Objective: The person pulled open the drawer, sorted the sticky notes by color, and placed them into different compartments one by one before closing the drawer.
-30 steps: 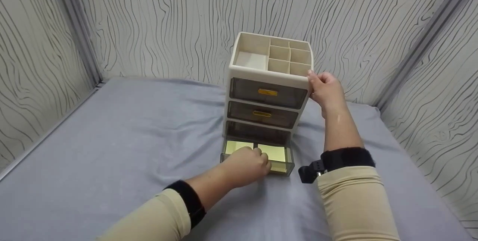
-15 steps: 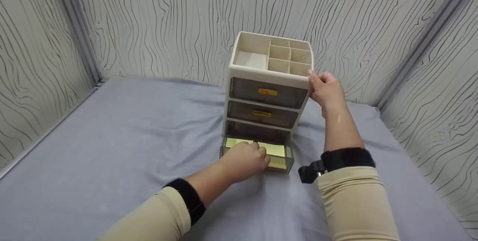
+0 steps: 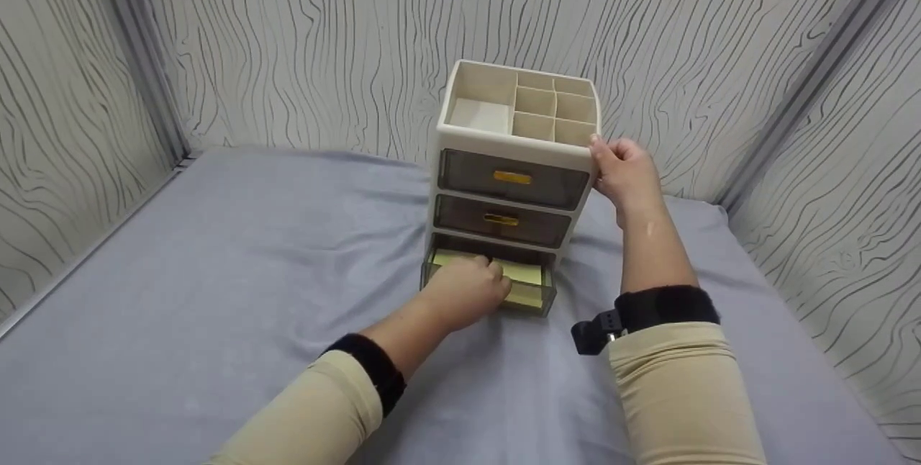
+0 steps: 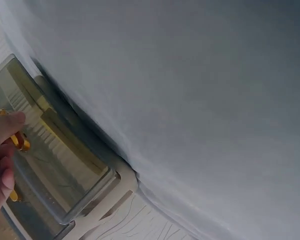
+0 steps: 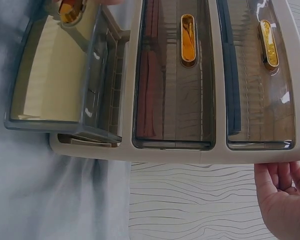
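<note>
A cream desktop drawer organizer (image 3: 514, 140) with three smoky clear drawers stands upright on the cloth. Its bottom drawer (image 3: 529, 301) is partly pulled out, with flat yellow pieces (image 5: 57, 70) inside. My left hand (image 3: 464, 294) is at this drawer's front; in the left wrist view, thumb and curled fingers pinch its gold handle (image 4: 21, 140). My right hand (image 3: 627, 173) holds the organizer's upper right front corner, thumb at the front edge and fingers along the side. The middle drawer (image 5: 175, 100) and top drawer (image 5: 260, 100) are closed, showing reddish and dark blue contents.
Divided compartments (image 3: 554, 109) form the organizer's top. A wrinkled grey-blue cloth (image 3: 288, 271) covers the surface. White panels (image 3: 324, 40) with a dark wood-grain pattern rise behind and at both sides.
The bottom drawer has slid part of the way back into the organizer, with my left hand moving forward along with it. My right hand keeps its hold on the corner.
</note>
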Motion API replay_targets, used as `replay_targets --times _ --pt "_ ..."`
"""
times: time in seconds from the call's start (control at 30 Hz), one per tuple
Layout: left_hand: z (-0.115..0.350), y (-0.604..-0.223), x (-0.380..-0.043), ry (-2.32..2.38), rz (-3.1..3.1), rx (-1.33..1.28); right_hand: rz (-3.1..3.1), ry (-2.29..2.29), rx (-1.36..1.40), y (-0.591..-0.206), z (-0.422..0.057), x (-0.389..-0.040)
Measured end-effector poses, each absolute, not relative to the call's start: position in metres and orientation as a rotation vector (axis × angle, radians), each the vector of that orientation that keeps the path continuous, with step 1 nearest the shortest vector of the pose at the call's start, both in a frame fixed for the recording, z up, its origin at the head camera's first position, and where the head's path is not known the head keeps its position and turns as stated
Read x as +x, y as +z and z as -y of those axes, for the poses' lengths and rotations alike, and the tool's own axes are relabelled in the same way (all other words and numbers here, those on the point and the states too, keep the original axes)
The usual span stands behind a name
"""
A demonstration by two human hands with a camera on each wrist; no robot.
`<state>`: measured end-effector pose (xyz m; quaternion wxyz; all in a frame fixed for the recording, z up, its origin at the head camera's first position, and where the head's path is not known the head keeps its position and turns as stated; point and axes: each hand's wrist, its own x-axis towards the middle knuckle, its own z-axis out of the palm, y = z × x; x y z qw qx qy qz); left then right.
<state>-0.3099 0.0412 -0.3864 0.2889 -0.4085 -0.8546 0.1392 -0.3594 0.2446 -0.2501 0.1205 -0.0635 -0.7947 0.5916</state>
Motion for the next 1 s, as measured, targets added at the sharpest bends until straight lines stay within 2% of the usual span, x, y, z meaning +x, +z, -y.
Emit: replay_targets --times 1.0 --pt "-0.068 -0.387 -0.343 0.381 2.458 -0.825 2.325 1.696 -0.220 -0.250 -0.244 -0.360"
